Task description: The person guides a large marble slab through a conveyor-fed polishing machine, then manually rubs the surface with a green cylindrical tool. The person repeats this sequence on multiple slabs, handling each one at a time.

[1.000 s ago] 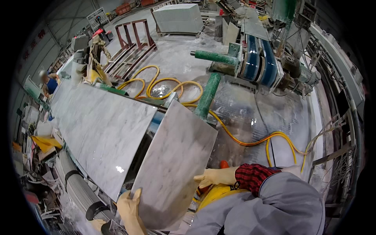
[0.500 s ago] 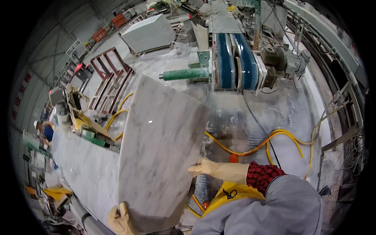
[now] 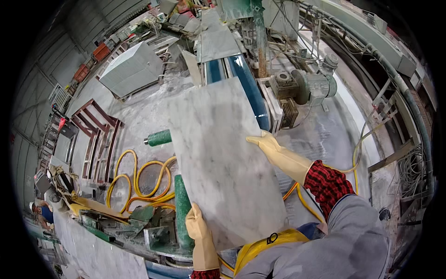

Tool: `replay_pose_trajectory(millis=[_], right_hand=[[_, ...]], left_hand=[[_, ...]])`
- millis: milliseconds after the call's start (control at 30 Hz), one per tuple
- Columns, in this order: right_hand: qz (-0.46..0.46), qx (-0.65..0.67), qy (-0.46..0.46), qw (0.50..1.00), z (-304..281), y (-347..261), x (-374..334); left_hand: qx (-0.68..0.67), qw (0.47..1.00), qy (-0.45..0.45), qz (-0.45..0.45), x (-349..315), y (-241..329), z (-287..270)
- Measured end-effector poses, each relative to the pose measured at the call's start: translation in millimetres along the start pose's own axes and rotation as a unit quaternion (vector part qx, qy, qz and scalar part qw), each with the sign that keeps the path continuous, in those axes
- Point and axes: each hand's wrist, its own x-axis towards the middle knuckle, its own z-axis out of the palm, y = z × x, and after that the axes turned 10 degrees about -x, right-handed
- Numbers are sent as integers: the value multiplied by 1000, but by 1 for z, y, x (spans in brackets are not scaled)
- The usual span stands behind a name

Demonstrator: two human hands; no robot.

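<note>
White, grey-veined stone slab (image 3: 225,162) held in front of the body, between the two hands, lower end close to the yellow apron (image 3: 260,246); whether it touches is unclear. Far end overlaps the blue belt (image 3: 246,88) in view; cannot tell if it rests there or hangs above.

Left hand (image 3: 198,228), gloved: closed on the left edge, low down, digits showing on the face. Right hand (image 3: 273,149), gloved: closed on the right edge, higher up, a fingertip over the face. Undersides of both grips hidden.

Handling, as I judge it: stone this broad likely wants to twist, since the grips sit at uneven heights; keep both wrists firm and lift evenly. Hold the lower end near the body to spare the back. Mind the green roller (image 3: 182,209) just beside the left hand: knuckles could get pinched, corners chipped. Floor looks wet, and yellow hose (image 3: 134,169) loops left of the slab, so short flat steps suit. Wet gloves, if wet, call for a deeper grip.
</note>
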Motion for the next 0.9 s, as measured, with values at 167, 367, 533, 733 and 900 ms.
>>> replay_pose_trajectory(millis=[167, 367, 533, 733, 900], right_hand=[[95, 28, 53, 994, -35, 66, 27], [-195, -161, -49, 966, -85, 105, 48], [-65, -262, -8, 963, -79, 70, 77], [65, -204, -3, 977, -86, 38, 167], [85, -165, 19, 982, -108, 61, 209]], left_hand=[[-11, 995, -63, -72, 15, -19, 34], [17, 988, -135, -79, 46, -11, 71], [124, 978, -166, -8, 106, -25, 93], [232, 957, -174, -25, 157, 46, 155], [299, 908, -258, 141, 219, 46, 189]])
